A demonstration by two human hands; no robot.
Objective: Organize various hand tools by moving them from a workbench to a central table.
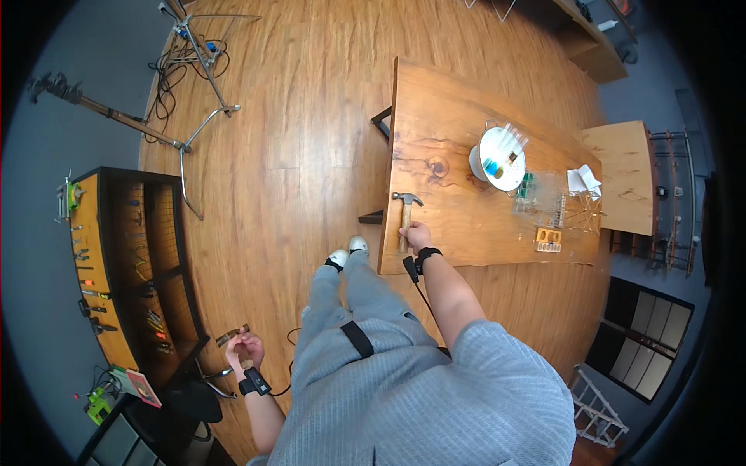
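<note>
My right hand (418, 234) is closed round the wooden handle of a claw hammer (406, 210) at the table's near left corner. The hammer's dark head points away from me, and I cannot tell whether it touches the tabletop. Low on the left, away from the table, my left hand (246, 346) is closed on a brown hammer-like tool (231, 335). Its short dark head sticks out past my fingers, and a bit of light wood shows near my wrist. The fingers hide most of its handle.
On the wooden table (458, 225) stand a white colander (483, 172) with clear tubes, clear plastic trays (536, 203), a small wooden holder (549, 239) and white paper (583, 182). A tool shelf (140, 264) stands left; a tripod stand (185, 147) and cables (167, 74) lie beyond it.
</note>
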